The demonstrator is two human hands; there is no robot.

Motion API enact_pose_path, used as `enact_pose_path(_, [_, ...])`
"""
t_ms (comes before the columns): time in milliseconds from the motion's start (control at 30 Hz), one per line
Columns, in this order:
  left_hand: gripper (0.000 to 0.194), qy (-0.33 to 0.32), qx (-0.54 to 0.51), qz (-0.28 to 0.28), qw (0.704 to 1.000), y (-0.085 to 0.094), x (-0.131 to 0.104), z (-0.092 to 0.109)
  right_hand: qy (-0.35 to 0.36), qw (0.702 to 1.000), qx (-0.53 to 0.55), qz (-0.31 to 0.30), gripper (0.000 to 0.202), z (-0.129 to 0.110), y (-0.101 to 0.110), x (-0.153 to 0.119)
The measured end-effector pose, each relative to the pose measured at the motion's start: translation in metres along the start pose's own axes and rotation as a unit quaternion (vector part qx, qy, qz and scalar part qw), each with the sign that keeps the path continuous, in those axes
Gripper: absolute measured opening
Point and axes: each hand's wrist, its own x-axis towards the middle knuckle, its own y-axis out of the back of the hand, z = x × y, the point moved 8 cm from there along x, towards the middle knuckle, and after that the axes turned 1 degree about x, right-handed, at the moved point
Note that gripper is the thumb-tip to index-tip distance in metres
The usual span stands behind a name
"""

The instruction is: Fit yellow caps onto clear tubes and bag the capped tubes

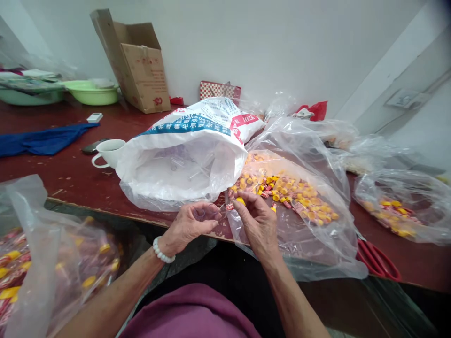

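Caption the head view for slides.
Right hand pinches a small red piece, left hand alongside, by a white sack.

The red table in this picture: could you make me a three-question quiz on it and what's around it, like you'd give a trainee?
1. Multiple choice. Which tool lies near the right end of the table, by the front edge?
A) a hammer
B) a pair of scissors with red handles
C) a ruler

2. True or false. The white bead bracelet sits just behind the left hand, at the wrist.

3. Fill in one word. The white cup stands just to the ____ of the open mouth of the white sack, as you see it in the picture.

Key: 1 B; 2 true; 3 left.
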Motion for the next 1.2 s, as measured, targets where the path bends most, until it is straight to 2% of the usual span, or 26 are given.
enact_pose_path(100, [0.027, 0.027, -0.020, -0.010, 0.999, -0.005, -0.002, -0.005, 0.021, 0.998, -0.045, -0.025, 0.022, -0.004, 0.005, -0.004])
enact_pose_path(200, [0.025, 0.034, -0.014, -0.020, 0.999, -0.010, -0.002, -0.007, 0.077, 0.984, -0.112, -0.117, 0.025, -0.018, -0.007, -0.012])
enact_pose_path(233, [0.025, 0.040, -0.035, -0.024, 0.998, -0.012, -0.002, -0.009, 0.102, 0.974, -0.138, -0.150, 0.031, -0.022, -0.013, -0.017])
enact_pose_path(300, [0.026, 0.066, -0.098, -0.034, 0.992, -0.018, -0.003, -0.015, 0.150, 0.953, -0.187, -0.185, 0.057, -0.026, -0.021, -0.027])
enact_pose_path(367, [0.025, 0.096, -0.152, -0.045, 0.983, -0.025, -0.006, -0.021, 0.180, 0.941, -0.227, -0.177, 0.082, -0.024, -0.023, -0.034])
enact_pose_path(433, [0.024, 0.115, -0.187, -0.055, 0.974, -0.031, -0.008, -0.025, 0.188, 0.935, -0.251, -0.167, 0.090, -0.018, -0.023, -0.039])
enact_pose_path(600, [0.019, 0.144, -0.263, -0.075, 0.951, -0.038, -0.008, -0.033, 0.178, 0.938, -0.256, -0.154, 0.083, -0.011, -0.023, -0.041])
enact_pose_path(733, [0.017, 0.171, -0.305, -0.057, 0.935, -0.037, -0.004, -0.043, 0.171, 0.940, -0.265, -0.127, 0.072, -0.018, -0.022, -0.040])
enact_pose_path(867, [0.023, 0.167, -0.315, -0.082, 0.931, -0.043, -0.003, -0.046, 0.161, 0.922, -0.290, -0.201, 0.080, -0.008, -0.022, -0.036])
enact_pose_path(933, [0.024, 0.155, -0.280, -0.078, 0.944, -0.041, -0.002, -0.045, 0.130, 0.928, -0.292, -0.194, 0.075, 0.008, -0.004, -0.027])
enact_pose_path(1000, [0.027, 0.142, -0.227, -0.065, 0.961, -0.036, -0.001, -0.044, 0.076, 0.936, -0.329, -0.103, 0.051, 0.033, 0.035, -0.013])
enact_pose_path(1033, [0.029, 0.135, -0.200, -0.057, 0.969, -0.033, -0.001, -0.043, 0.050, 0.930, -0.362, -0.038, 0.039, 0.046, 0.059, -0.008])
enact_pose_path(1067, [0.031, 0.126, -0.177, -0.050, 0.975, -0.031, 0.000, -0.042, 0.035, 0.914, -0.404, -0.004, 0.035, 0.058, 0.076, -0.006])
enact_pose_path(1133, [0.034, 0.101, -0.139, -0.042, 0.984, -0.028, 0.002, -0.039, 0.021, 0.900, -0.434, 0.019, 0.031, 0.079, 0.100, -0.004])
enact_pose_path(1200, [0.036, 0.078, -0.106, -0.048, 0.990, -0.030, 0.002, -0.037, 0.019, 0.903, -0.428, 0.014, 0.030, 0.089, 0.109, -0.007])
